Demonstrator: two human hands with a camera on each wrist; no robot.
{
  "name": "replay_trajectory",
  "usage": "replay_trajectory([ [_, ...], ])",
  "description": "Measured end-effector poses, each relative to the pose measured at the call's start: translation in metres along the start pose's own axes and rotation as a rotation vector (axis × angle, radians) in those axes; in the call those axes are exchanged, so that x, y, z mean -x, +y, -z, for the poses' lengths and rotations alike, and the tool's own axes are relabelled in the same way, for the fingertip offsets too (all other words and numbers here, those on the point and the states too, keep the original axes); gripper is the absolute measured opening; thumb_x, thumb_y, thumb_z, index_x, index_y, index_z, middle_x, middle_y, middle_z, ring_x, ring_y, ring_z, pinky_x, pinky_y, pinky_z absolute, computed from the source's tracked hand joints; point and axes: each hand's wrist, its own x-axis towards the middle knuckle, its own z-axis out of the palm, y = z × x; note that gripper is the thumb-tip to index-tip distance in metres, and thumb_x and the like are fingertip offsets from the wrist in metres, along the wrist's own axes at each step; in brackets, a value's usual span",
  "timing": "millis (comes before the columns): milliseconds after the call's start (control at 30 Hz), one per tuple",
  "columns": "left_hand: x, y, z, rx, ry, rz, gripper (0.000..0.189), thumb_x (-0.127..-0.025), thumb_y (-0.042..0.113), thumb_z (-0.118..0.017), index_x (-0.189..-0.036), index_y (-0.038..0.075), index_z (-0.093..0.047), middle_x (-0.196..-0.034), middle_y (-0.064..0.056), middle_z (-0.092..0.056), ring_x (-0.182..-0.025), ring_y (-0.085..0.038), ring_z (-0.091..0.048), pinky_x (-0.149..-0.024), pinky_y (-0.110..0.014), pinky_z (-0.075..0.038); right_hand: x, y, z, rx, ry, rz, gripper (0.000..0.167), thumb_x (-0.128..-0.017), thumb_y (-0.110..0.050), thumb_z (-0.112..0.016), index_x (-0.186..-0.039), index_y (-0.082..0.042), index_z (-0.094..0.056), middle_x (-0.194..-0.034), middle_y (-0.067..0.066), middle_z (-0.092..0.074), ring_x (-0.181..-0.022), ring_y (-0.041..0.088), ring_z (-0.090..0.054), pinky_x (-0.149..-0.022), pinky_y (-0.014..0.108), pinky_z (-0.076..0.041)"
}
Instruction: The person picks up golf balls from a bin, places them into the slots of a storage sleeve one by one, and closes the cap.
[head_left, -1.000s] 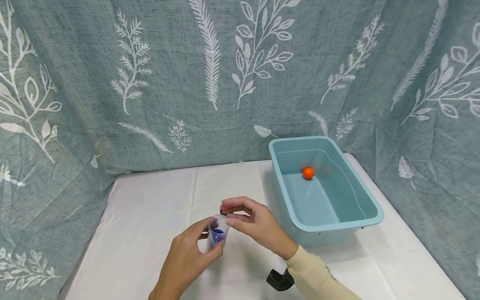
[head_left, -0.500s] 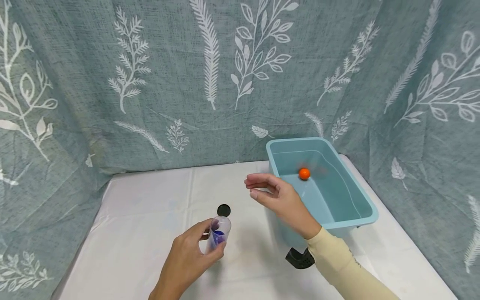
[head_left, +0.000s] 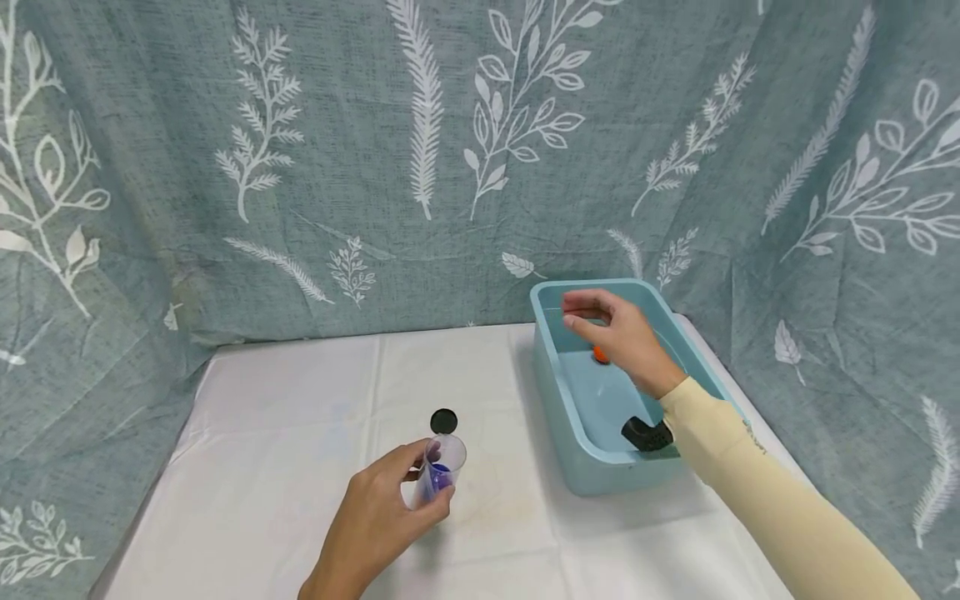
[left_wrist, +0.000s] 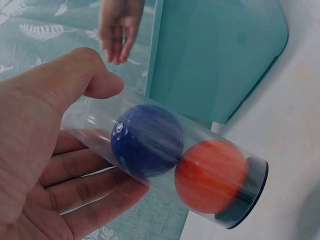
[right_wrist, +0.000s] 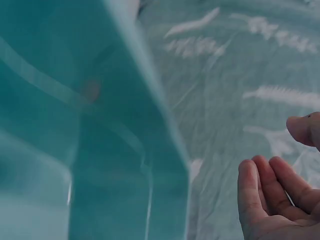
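Note:
My left hand point(head_left: 375, 512) grips a clear plastic tube point(head_left: 448, 451), with the thumb on one side and the fingers on the other. Inside it, the left wrist view shows a blue ball point(left_wrist: 146, 141) above an orange-red ball point(left_wrist: 212, 176), which sits near a dark end cap point(left_wrist: 245, 194). The upper end of the tube is uncovered. A round black cap point(head_left: 444, 421) lies on the table just behind the tube. Over the blue bin point(head_left: 564, 408) hovers my right hand point(head_left: 622, 337), fingers loosely bent and holding nothing. It partly hides an orange ball point(head_left: 601, 355) inside the bin.
The bin stands at the right of a white-covered table point(head_left: 292, 433). A leaf-patterned grey-green curtain point(head_left: 337, 167) hangs behind and along both sides. A black wrist-worn device point(head_left: 645, 435) juts from below the right sleeve.
My right hand has let go of the black cap, leaving it on the table, and moved right and away until over the bin. The left hand still holds the tube in nearly the same place.

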Motion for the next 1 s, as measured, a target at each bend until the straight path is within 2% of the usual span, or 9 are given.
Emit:
replay_trajectory([
  [33,0.0,-0.001,0.0,0.001,0.0,-0.001,0.046,-0.072,0.018,-0.087,-0.115,0.011,-0.07,-0.104,0.008,-0.072,-0.085,-0.001,-0.066,-0.072,-0.026,-0.059,-0.004,0.003,0.004,0.02,0.004,-0.018,0.047,-0.098,-0.033,-0.069,-0.14,-0.015,-0.057,-0.136,0.004,-0.059,-0.121,0.021,-0.056,-0.088,0.033,-0.054],
  [100,0.0,-0.002,0.001,0.003,0.001,-0.005,0.046,-0.072,0.018,-0.087,-0.114,0.012,-0.07,-0.104,0.009,-0.072,-0.086,-0.001,-0.066,-0.073,-0.025,-0.059,-0.013,0.012,0.01,0.07,0.013,-0.038,0.048,-0.098,-0.032,-0.068,-0.14,-0.012,-0.056,-0.136,0.007,-0.058,-0.123,0.023,-0.055,-0.101,0.04,-0.051],
  [267,0.0,-0.004,0.002,-0.005,0.01,-0.025,0.043,-0.073,0.019,-0.087,-0.113,0.012,-0.071,-0.103,0.011,-0.071,-0.087,-0.001,-0.066,-0.074,-0.022,-0.058,-0.03,0.036,0.026,0.193,0.029,-0.089,0.05,-0.099,-0.031,-0.067,-0.141,-0.007,-0.054,-0.138,0.015,-0.057,-0.125,0.03,-0.054,-0.104,0.049,-0.048],
  [433,0.002,-0.006,0.005,-0.02,0.026,-0.033,0.043,-0.073,0.019,-0.087,-0.112,0.011,-0.071,-0.102,0.009,-0.072,-0.087,-0.001,-0.066,-0.074,-0.021,-0.058,-0.04,0.056,0.035,0.332,-0.024,-0.115,0.052,-0.1,-0.028,-0.066,-0.141,-0.001,-0.051,-0.138,0.021,-0.056,-0.125,0.035,-0.055,-0.105,0.052,-0.047],
  [700,0.004,-0.01,0.007,-0.024,0.029,-0.009,0.045,-0.073,0.019,-0.087,-0.114,0.01,-0.071,-0.103,0.01,-0.071,-0.088,0.0,-0.066,-0.073,-0.018,-0.057,-0.055,0.079,0.037,0.644,-0.172,-0.032,0.048,-0.095,-0.015,-0.07,-0.132,0.013,-0.056,-0.127,0.031,-0.059,-0.116,0.043,-0.059,-0.097,0.054,-0.052],
  [867,0.005,-0.013,0.008,-0.038,0.029,-0.008,0.047,-0.071,0.019,-0.087,-0.114,0.008,-0.07,-0.101,0.009,-0.071,-0.086,0.0,-0.066,-0.072,-0.017,-0.057,-0.063,0.096,0.036,0.756,-0.234,0.015,0.033,-0.094,-0.008,-0.071,-0.12,0.011,-0.064,-0.11,0.025,-0.065,-0.099,0.038,-0.063,-0.083,0.05,-0.056],
  [1000,0.006,-0.015,0.01,-0.042,0.022,0.014,0.048,-0.07,0.019,-0.088,-0.114,0.009,-0.071,-0.098,0.01,-0.071,-0.083,0.0,-0.066,-0.07,-0.018,-0.057,-0.068,0.107,0.033,0.8,-0.273,0.012,0.02,-0.09,-0.005,-0.071,-0.107,0.005,-0.066,-0.101,0.02,-0.063,-0.089,0.033,-0.062,-0.075,0.045,-0.056],
])
